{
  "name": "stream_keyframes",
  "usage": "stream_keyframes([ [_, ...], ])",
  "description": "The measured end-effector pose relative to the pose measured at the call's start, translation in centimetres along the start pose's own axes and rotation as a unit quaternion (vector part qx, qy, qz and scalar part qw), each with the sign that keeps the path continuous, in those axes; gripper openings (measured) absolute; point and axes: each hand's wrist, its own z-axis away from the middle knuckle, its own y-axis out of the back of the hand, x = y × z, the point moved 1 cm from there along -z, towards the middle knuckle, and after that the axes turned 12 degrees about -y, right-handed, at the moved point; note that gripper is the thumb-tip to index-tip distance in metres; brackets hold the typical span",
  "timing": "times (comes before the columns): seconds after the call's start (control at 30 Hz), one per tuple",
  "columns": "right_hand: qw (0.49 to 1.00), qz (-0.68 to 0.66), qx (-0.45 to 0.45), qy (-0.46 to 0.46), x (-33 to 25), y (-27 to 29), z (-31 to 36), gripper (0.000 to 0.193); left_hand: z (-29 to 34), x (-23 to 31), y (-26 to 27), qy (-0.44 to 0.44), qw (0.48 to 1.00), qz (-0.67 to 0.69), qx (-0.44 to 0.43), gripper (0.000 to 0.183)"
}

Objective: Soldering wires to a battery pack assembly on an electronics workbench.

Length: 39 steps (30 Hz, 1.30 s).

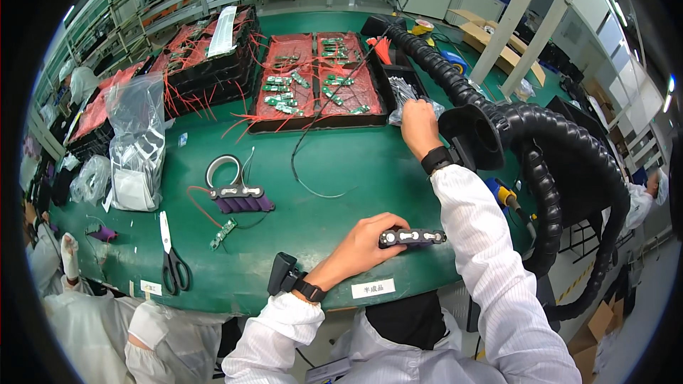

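Note:
My left hand is closed around one end of a battery pack with a black holder and silver metal tabs on its upper face. It holds the pack upright near the table's front edge. My right hand reaches to a black bin with a clear bag of thin grey-white pieces. Its fingers are bent together there, and what they grip is hidden. To the left stands another battery pack with purple cells, wired to a small green circuit board. A tape roll lies behind it.
A black tray of green circuit boards on red wrap sits at the back, beside stacked trays. Scissors and a plastic bag lie left. A thick black hose with a nozzle stands right. A co-worker's hand is far left.

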Motion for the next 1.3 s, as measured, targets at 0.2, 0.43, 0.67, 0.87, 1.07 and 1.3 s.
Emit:
stream_keyframes([
  [0.2, 0.999, -0.006, 0.037, 0.025, 0.0, 0.5, 0.5, 0.004, 0.1, -0.5, 0.1, 0.022, 1.0, -0.009, -0.014, 0.036],
  [0.43, 1.0, -0.023, 0.01, -0.008, -1.6, 3.7, 0.5, 0.006, 0.4, -0.6, 0.5, 0.068, 0.997, -0.03, -0.026, 0.035],
  [0.67, 0.995, -0.064, 0.082, -0.008, -1.3, 4.4, 1.4, 0.009, 0.2, -0.3, 0.6, 0.067, 0.997, -0.025, -0.027, 0.034],
  [0.87, 0.973, -0.203, 0.108, -0.021, -2.3, 7.2, 2.7, 0.011, 0.1, 0.0, 0.6, 0.064, 0.997, -0.032, -0.025, 0.033],
  [1.07, 0.955, -0.276, 0.112, 0.013, -2.9, 13.3, 6.0, 0.013, 0.2, 0.2, 0.4, 0.093, 0.994, -0.062, -0.005, 0.033],
  [1.3, 0.904, -0.419, 0.082, -0.014, -1.0, 20.4, 12.4, 0.008, 0.6, 0.6, 2.0, 0.094, 0.99, -0.019, 0.107, 0.027],
])
